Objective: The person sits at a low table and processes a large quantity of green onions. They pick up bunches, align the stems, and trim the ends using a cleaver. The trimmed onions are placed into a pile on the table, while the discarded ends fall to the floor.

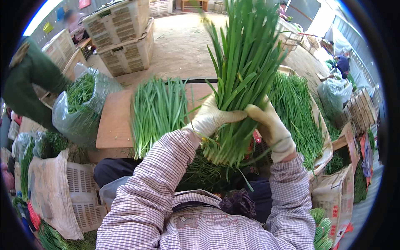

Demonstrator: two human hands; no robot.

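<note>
Both of my hands wear pale gloves and are wrapped around one thick bunch of green garlic chives [247,65]. My left hand [215,115] grips it from the left side, and my right hand [268,125] from the right, with the thumbs nearly meeting in front. The bunch stands roughly upright, leaves up, its blurred cut ends hanging below the hands above my lap. Left of it, a flat pile of chives [161,112] lies on a brown wooden board [114,122]. More chives [295,115] fill a lined container close to my right hand.
A clear plastic bag of greens [81,103] stands left of the board, beside a person's green-clad legs [31,81]. Stacked plastic crates [122,37] rise beyond. A covered crate [84,193] is at lower left; another crate [334,193] with chive bundles [322,229] is at lower right. Other people sit farther off.
</note>
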